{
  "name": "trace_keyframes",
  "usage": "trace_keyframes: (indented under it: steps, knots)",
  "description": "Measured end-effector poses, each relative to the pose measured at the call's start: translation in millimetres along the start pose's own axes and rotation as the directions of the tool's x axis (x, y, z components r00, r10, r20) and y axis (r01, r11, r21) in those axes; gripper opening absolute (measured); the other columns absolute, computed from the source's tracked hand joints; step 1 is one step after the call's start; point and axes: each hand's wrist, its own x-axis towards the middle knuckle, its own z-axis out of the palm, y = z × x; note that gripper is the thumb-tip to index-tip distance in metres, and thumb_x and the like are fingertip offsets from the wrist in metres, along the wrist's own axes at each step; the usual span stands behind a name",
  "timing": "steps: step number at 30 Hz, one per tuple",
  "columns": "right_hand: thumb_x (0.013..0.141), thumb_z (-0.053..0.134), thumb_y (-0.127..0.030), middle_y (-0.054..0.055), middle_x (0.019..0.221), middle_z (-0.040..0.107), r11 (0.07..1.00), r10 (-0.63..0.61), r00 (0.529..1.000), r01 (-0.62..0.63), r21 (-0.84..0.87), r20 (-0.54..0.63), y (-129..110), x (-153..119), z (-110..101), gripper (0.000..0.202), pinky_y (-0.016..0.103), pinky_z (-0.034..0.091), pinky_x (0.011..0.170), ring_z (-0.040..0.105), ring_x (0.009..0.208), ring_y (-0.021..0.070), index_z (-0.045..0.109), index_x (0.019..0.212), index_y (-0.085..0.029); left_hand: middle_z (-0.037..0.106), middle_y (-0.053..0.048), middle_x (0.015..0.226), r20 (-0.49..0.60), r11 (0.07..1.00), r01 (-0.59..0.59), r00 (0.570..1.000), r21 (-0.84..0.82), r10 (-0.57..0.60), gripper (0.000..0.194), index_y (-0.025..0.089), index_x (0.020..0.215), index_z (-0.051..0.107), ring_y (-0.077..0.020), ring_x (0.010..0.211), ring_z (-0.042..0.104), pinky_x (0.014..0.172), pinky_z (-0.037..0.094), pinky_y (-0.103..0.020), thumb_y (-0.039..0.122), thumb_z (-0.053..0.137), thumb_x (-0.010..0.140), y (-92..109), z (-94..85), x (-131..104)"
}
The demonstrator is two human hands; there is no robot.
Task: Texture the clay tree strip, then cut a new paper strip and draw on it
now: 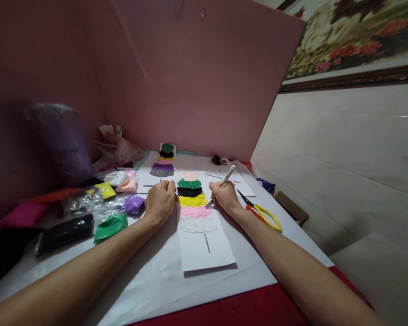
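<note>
My right hand (225,195) is closed round a fork (228,174) with a pale, ridged handle. The fork's tines meet the right side of the pink band on a white paper strip (207,258). Bands of textured clay (192,200) cross this strip: peach, green, black, yellow, pink and white, above a short drawn dark line. At the strip's left edge, my left hand (161,201) is curled into a fist; whatever it may hold is hidden. Beyond it lies a second sheet with a similar clay picture (162,167), its bands including purple and grey.
Yellow-and-red-handled scissors (263,215) lie right of my right hand. Bagged clay in green (110,227), black (65,234), purple (134,204) and other colours covers the left side. A purple roll (61,145) stands behind. Keys (219,160) lie near the pink board (190,81).
</note>
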Motion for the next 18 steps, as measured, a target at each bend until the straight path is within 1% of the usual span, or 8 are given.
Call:
trace_keyframes:
  steps: [9,18]
  knots:
    - [0.065,0.048,-0.023,-0.003,0.032,0.046,0.999,0.048,0.998,-0.048,-0.001,-0.045,-1.8,2.2,-0.6,0.028,0.018,0.033,0.028,0.044,0.027,0.0099,0.047,0.037,-0.019,0.071,-0.003,0.065,0.004,1.0,0.002,1.0,0.022,-0.002,0.034,0.022,0.057,0.056,-0.0211,0.071,0.063,0.071,0.039,-0.03,0.035,0.039,0.084,0.9,-0.6,-0.9]
    - [0.064,0.048,-0.022,-0.003,0.031,0.046,0.999,0.041,0.996,-0.044,-0.032,-0.078,1.6,6.5,-3.4,0.028,0.018,0.034,0.03,0.044,0.027,0.0101,0.051,0.036,-0.018,0.072,-0.003,0.065,0.003,0.999,-0.007,1.0,0.033,0.007,0.035,0.022,0.056,0.057,-0.0213,0.071,0.063,0.07,0.039,-0.03,0.035,0.04,0.083,0.4,-0.1,-0.9]
